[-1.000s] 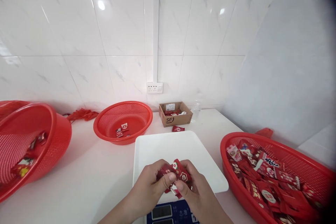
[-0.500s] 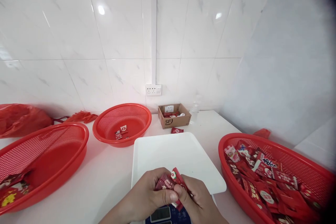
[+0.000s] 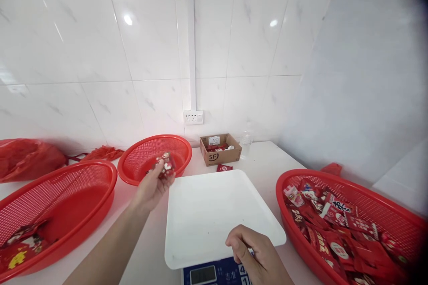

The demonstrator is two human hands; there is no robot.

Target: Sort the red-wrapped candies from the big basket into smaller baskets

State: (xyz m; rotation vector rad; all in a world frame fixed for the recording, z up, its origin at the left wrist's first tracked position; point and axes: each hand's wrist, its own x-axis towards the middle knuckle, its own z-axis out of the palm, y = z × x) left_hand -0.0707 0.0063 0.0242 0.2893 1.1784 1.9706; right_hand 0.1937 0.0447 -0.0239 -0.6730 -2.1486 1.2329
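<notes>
Left hand (image 3: 154, 185) holds red packets (image 3: 165, 164) over a basket (image 3: 174, 144), right hand (image 3: 248, 249) over scale tray (image 3: 214, 213)

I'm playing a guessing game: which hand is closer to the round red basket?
Left. The left hand holds red packets over the basket; the right hand is farther, at the near edge of the white tray.

There is room on the counter (image 3: 150, 249) between the tray (image 3: 220, 218) and the left basket (image 3: 113, 178), but our left arm (image 3: 107, 240) is in it. The tray almost touches the right basket (image 3: 278, 200).
</notes>
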